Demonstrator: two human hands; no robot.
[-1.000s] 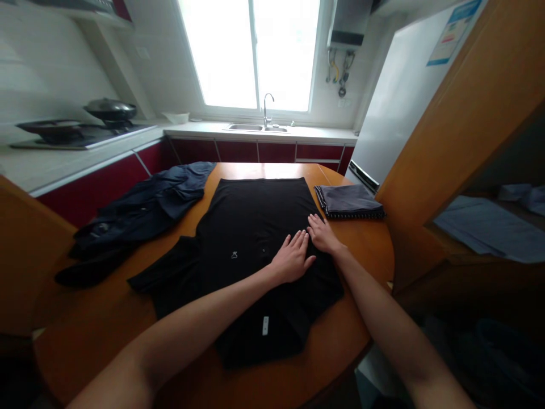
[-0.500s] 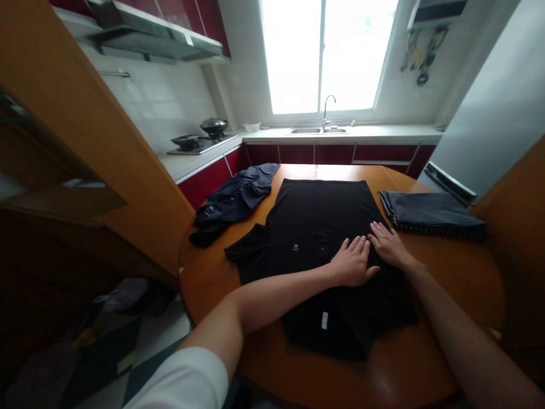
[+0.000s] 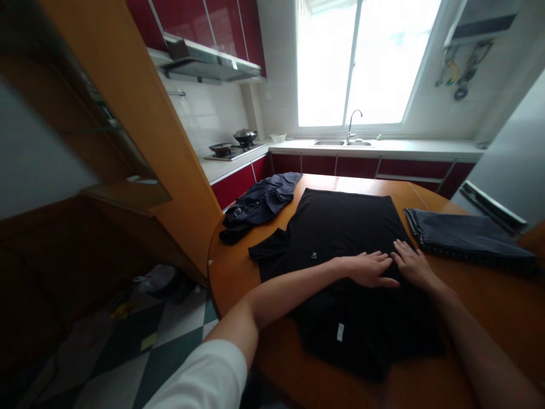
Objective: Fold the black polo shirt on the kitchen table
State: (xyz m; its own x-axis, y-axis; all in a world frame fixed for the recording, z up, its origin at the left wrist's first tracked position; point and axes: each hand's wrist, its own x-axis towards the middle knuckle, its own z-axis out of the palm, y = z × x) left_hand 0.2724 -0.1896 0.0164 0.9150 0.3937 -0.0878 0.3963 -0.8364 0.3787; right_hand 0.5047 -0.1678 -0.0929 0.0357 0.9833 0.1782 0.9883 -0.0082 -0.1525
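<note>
Round wooden table [image 3: 481, 307] carries a black polo shirt [image 3: 340, 227] spread flat at centre, one side already folded in. Soft, light, limp knit; likely slides on the varnish, so best gripped at hem or sleeve edges. Left hand [image 3: 369, 268] and right hand [image 3: 412, 265] lie flat, fingers extended, pressing the shirt, gripping nothing.
</note>
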